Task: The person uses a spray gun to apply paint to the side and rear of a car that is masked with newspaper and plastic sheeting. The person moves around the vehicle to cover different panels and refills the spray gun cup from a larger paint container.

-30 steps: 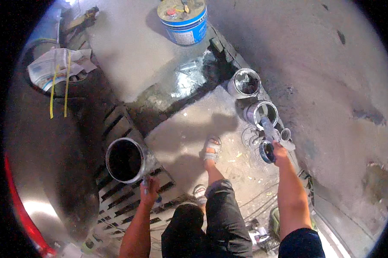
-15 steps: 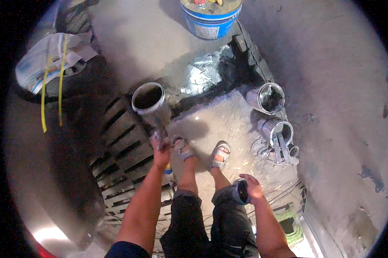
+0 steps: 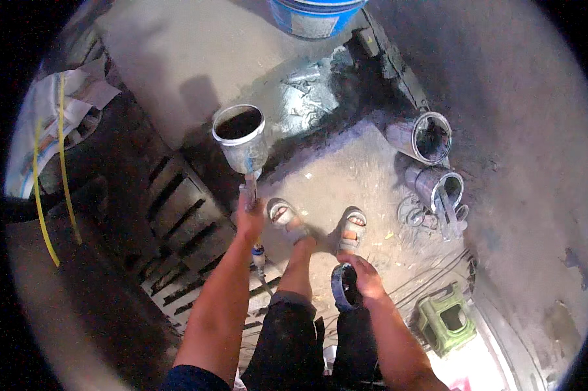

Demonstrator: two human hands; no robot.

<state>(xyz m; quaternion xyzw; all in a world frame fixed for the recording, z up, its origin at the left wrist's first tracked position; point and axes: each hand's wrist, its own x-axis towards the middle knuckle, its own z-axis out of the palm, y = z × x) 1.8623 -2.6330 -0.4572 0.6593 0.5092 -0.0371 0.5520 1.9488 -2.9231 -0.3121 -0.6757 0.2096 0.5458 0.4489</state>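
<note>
My left hand [image 3: 247,212] is closed around the handle of a paint spray gun [image 3: 248,156], whose upright cup has no lid on and is dark inside. A blue air-hose fitting [image 3: 259,253] hangs below that hand. Lower and to the right, my right hand [image 3: 365,276] grips a round cup lid [image 3: 341,287] by its edge, held on its side above my right leg. The two hands are apart, and the lid does not touch the gun.
Two metal cans [image 3: 403,138] [image 3: 424,179] stand at the right. A green stool [image 3: 430,319] is at the lower right. A blue bucket [image 3: 316,25] stands at the far edge. Slatted wood [image 3: 183,215] lies left of my feet, near paper with yellow strips [image 3: 79,104].
The spray gun has risen slightly, its cup turning more upright. My right hand has moved left with the lid, closer to the left hand. The whole view has shifted.
</note>
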